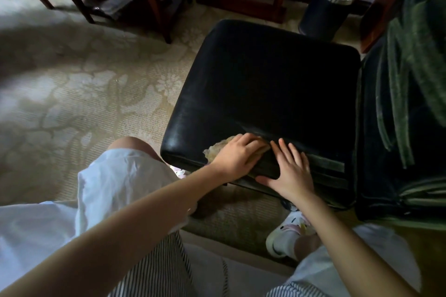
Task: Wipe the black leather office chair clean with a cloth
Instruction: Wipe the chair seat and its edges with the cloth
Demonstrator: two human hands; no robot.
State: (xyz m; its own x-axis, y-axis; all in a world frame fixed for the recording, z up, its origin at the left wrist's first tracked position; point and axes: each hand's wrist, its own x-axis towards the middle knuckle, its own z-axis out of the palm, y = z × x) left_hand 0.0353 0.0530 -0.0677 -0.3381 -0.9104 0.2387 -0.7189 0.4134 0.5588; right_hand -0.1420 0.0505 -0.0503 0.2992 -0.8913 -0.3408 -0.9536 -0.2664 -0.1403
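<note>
My left hand presses the yellowish cloth onto the near edge of the black chair, fingers laid over it. My right hand lies flat just beside it, spread on the leather. A dark bin stands on the carpet beyond the chair. My white shoe shows below the seat.

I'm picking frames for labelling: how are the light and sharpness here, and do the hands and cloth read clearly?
Head view: dim overall; the chair seat is almost featureless black, with faint sheen at its near left corner. Left hand and right hand are fairly sharp; the cloth shows only as a pale corner under the left hand. Carpet at upper left is smeared.
</note>
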